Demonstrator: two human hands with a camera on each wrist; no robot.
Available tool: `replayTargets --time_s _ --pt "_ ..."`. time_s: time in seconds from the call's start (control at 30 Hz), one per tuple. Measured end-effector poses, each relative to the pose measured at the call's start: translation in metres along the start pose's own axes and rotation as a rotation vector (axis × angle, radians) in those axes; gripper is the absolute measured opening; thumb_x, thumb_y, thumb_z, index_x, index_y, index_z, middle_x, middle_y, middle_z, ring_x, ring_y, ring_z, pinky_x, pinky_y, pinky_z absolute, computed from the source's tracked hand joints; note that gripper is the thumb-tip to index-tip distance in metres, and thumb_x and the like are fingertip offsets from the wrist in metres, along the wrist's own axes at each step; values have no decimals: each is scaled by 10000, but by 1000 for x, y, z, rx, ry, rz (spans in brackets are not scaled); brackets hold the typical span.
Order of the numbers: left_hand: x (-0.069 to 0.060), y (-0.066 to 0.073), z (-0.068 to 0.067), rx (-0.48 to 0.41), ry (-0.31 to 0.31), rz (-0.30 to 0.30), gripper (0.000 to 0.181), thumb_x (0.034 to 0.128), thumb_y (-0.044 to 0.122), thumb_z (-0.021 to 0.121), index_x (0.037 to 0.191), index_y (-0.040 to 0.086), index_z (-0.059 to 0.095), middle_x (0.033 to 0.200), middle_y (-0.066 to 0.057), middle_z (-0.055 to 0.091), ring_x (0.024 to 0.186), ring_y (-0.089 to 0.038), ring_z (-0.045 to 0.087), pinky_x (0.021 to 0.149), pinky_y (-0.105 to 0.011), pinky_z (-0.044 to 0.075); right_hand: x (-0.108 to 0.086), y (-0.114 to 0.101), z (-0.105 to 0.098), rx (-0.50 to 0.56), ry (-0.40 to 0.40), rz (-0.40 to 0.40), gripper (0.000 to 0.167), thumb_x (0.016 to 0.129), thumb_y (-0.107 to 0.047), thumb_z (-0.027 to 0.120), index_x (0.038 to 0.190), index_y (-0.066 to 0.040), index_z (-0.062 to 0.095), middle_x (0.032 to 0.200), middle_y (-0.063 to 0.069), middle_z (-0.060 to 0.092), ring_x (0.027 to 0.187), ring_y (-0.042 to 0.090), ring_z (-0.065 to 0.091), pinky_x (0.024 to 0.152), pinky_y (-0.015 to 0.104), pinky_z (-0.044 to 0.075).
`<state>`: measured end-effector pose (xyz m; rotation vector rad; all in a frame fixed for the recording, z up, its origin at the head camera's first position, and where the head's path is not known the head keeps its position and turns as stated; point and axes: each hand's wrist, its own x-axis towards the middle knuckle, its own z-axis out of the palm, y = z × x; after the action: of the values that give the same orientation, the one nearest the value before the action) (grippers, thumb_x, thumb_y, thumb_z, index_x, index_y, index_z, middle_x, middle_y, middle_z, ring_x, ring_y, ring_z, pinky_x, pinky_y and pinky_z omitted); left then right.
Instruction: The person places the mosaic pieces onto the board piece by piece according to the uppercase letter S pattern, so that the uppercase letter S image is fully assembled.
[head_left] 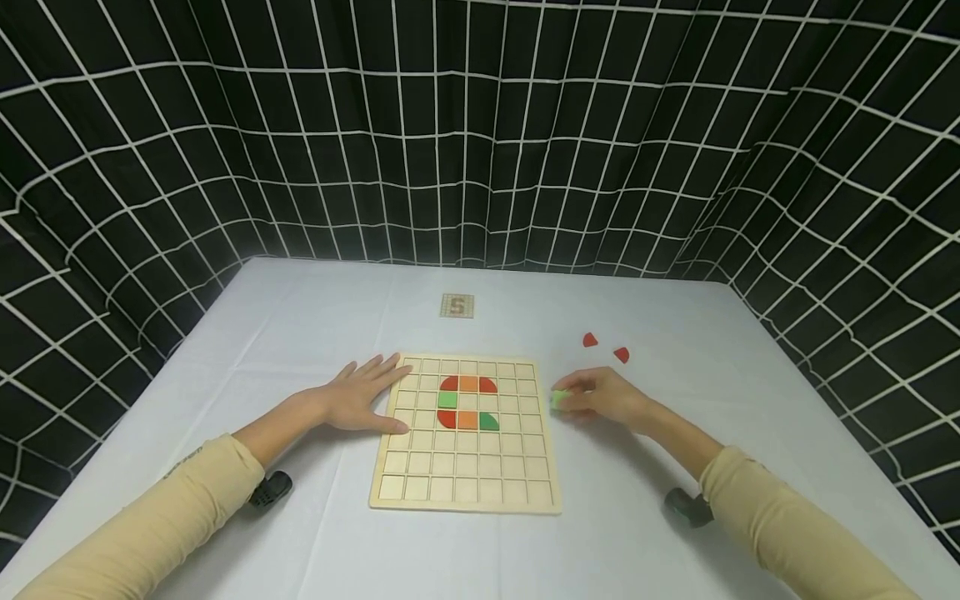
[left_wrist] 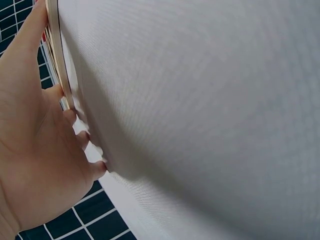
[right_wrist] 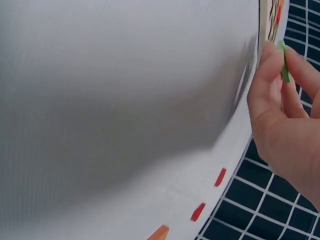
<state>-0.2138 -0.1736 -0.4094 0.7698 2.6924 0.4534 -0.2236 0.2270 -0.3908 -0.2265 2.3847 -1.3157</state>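
A square wooden grid board (head_left: 465,471) lies on the table. Set in its upper cells are red rounded pieces (head_left: 487,385), orange squares (head_left: 468,383), a light green square (head_left: 447,400) and a dark green rounded piece (head_left: 489,422). My left hand (head_left: 360,398) rests on the board's left edge, fingers spread and straight. Just off the right edge, my right hand (head_left: 603,396) pinches a light green tile (right_wrist: 284,62) between thumb and fingers. In the right wrist view the tile is seen edge-on.
Two red pieces (head_left: 590,340) lie beyond my right hand. An orange piece (right_wrist: 159,233) shows at the bottom of the right wrist view. A small card with an S-like pattern (head_left: 457,306) lies behind the board. Black curtains with white grid lines (head_left: 480,167) surround the table.
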Motion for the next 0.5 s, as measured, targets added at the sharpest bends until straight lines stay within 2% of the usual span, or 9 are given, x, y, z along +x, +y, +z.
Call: replayTargets --time_s 0.23,0.5 --pt "0 0 -2 22 -1 3 992 816 672 573 1527 94 195 1575 -170 71 1417 -401 51 1079 -642 23 -6 -8 11 96 -92 32 362 847 -64 709 1181 43 620 837 125 599 734 232 639 717 312 556" --pt "0 1 -2 26 -3 -3 984 822 665 574 1528 98 190 1577 -165 68 1415 -407 57 1079 -642 30 -9 -16 28 115 -110 75 364 819 -81 747 1152 20 640 819 123 619 732 233 669 687 308 565"
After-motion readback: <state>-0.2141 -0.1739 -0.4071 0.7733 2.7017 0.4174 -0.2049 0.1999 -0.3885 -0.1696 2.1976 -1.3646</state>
